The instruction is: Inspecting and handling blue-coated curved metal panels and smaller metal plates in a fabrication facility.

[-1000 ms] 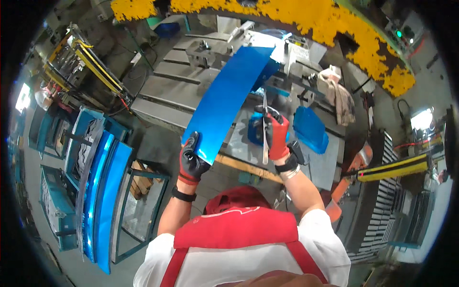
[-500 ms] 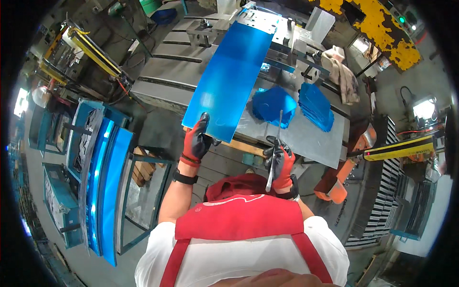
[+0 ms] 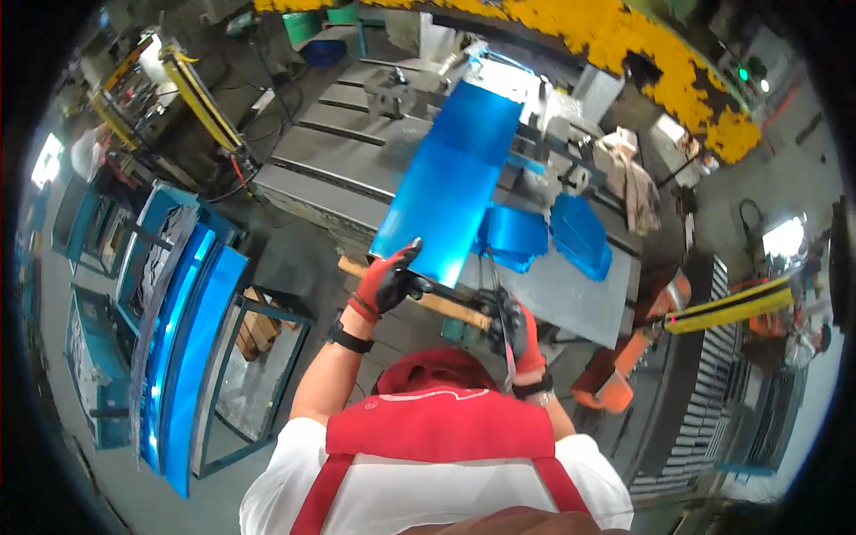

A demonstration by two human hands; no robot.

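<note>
While the left hand (image 3: 392,283) closes on the near edge of a long blue sheet (image 3: 450,187), thumb on top, the right hand (image 3: 515,328) is curled around a slim metal tool (image 3: 502,314) at the centre of the frame. Both hands wear red-and-black gloves. The sheet slants from the centre toward the upper centre, its far end at a bright perforated plate (image 3: 504,80), above a slotted grey desk (image 3: 339,162). Two stacks of blue pieces, a left stack (image 3: 515,239) and a right stack (image 3: 580,236), lie right of the sheet, just beside each other. A crumpled cloth (image 3: 631,192) sits at the right. Long blue strips (image 3: 203,357) stand at the lower left; a chipped yellow beam (image 3: 571,31) crosses the upper right.
</note>
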